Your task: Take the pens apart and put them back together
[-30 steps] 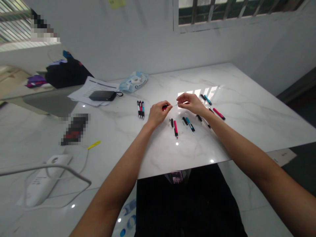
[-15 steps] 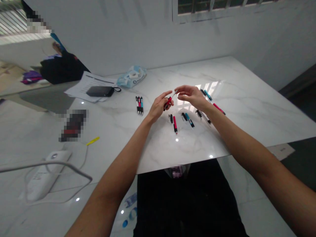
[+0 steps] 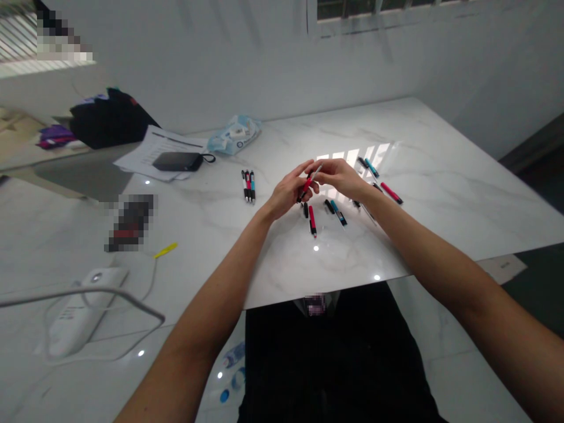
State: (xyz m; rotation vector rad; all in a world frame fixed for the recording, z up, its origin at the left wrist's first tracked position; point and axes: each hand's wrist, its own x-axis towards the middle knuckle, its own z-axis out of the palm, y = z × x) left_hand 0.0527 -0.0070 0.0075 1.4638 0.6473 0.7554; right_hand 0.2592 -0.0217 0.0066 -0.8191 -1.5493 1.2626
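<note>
My left hand [image 3: 288,191] is closed on a red and black pen barrel [image 3: 306,187], held tilted above the table. At the barrel's upper end, my right hand [image 3: 339,176] pinches a small part whose shape is hard to make out; a thin pale piece shows between the hands. Just below them lie a red pen part [image 3: 312,220], a short black part [image 3: 305,210] and a teal pen part [image 3: 338,212]. Beyond my right wrist are a red barrel [image 3: 391,192] and a teal piece [image 3: 371,167].
Three assembled pens [image 3: 248,186] lie left of my hands. Farther left are a blue-white packet [image 3: 235,135], papers with a black device [image 3: 177,161], a yellow-tipped cord [image 3: 166,250] and a white power strip [image 3: 81,311].
My right hand has moved closer to my left, and their fingertips now nearly meet at the red barrel. The person at the far upper left is less visible.
</note>
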